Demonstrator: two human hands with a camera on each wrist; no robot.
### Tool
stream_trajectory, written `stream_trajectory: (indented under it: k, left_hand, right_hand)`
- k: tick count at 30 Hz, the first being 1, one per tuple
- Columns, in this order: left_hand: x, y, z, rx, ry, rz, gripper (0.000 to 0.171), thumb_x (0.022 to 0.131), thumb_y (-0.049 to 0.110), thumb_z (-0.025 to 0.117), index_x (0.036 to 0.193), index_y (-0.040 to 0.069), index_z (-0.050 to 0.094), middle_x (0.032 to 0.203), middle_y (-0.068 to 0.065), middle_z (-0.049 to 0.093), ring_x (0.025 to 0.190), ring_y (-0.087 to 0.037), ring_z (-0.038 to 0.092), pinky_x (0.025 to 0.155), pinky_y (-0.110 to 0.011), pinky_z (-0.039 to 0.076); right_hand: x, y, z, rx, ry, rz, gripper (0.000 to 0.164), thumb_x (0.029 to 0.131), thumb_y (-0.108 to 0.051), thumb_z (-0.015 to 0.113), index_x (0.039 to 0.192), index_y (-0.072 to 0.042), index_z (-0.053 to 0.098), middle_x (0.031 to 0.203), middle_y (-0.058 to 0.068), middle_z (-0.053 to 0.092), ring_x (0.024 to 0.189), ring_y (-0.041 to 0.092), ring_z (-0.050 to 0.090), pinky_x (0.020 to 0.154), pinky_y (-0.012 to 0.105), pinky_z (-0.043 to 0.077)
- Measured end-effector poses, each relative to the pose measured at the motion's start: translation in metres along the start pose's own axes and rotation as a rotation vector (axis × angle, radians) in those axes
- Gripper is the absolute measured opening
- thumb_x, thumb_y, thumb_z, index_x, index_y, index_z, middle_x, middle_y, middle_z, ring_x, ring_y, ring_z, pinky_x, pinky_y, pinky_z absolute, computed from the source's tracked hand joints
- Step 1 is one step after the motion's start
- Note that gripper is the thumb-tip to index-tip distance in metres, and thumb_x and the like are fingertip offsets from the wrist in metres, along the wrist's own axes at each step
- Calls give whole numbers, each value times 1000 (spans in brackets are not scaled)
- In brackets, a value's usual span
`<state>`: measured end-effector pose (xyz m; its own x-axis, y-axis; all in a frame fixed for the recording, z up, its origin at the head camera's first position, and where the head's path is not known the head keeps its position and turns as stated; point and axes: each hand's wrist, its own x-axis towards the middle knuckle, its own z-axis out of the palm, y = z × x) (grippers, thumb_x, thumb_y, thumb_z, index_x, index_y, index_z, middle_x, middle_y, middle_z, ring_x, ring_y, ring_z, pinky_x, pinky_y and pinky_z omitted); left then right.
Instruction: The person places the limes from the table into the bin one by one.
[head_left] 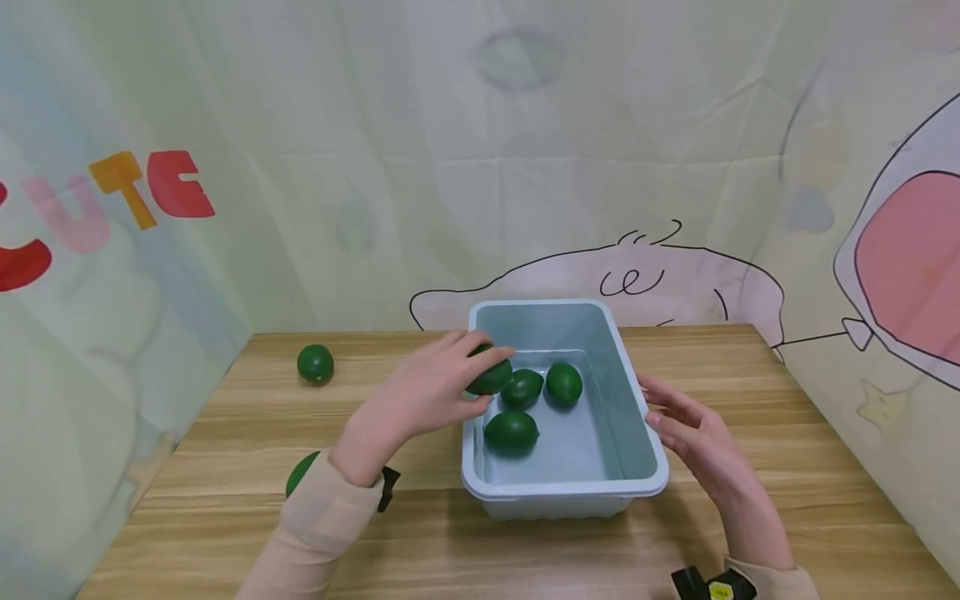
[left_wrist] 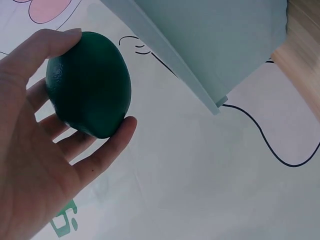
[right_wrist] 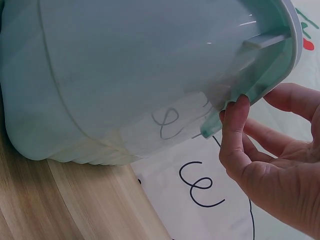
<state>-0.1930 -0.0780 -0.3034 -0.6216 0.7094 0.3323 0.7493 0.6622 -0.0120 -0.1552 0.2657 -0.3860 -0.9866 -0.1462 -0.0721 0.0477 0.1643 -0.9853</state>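
My left hand [head_left: 442, 383] grips a green lime [left_wrist: 90, 85], thumb on one side and fingers on the other. In the head view this lime is at the left rim of a pale blue plastic bin [head_left: 637, 450]. Three more limes lie on the bin's floor: one lime [head_left: 512, 432] toward the front, another [head_left: 522, 388] behind it and a third [head_left: 564, 384] to the right. My right hand [head_left: 697, 442] holds the bin's right rim lightly; in the right wrist view its bent fingers [right_wrist: 235, 130] meet the lip from outside.
On the wooden table [head_left: 405, 533], a loose lime [head_left: 316, 364] lies at the back left. A further green fruit [head_left: 302, 472] is partly hidden behind the left sleeve [head_left: 330, 504]. A printed cloth [head_left: 360, 167] hangs behind the table and along its sides.
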Motion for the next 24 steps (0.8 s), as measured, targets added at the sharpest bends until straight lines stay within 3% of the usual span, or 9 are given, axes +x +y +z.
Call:
stream_trajectory:
  k: [6, 13, 24]
  left_hand:
    - [6, 3, -2, 18, -9, 28, 51, 82, 24, 71, 131, 19, 57, 117, -5, 59, 96, -20, 55, 78, -32, 51]
    - [13, 7, -6, 16, -36, 70, 51, 83, 24, 71, 131, 19, 57, 117, -4, 59, 99, -19, 55, 82, -32, 51]
    - [26, 19, -9, 18, -89, 138, 50, 84, 27, 70, 132, 21, 57, 116, -2, 60, 99, -20, 55, 77, -31, 51]
  right_hand:
    - [0, 0, 0, 0, -1, 6, 58, 96, -26, 57, 148, -11, 36, 128, -6, 50, 111, 3, 55, 89, 20, 51]
    - [0, 2, 0, 4, -2, -8, 58, 96, -25, 57, 148, -10, 36, 127, -7, 51, 111, 3, 55, 89, 20, 51]
    - [0, 2, -1, -15, -3, -5, 57, 96, -27, 56, 148, -12, 37, 127, -7, 51, 111, 4, 55, 89, 20, 51]
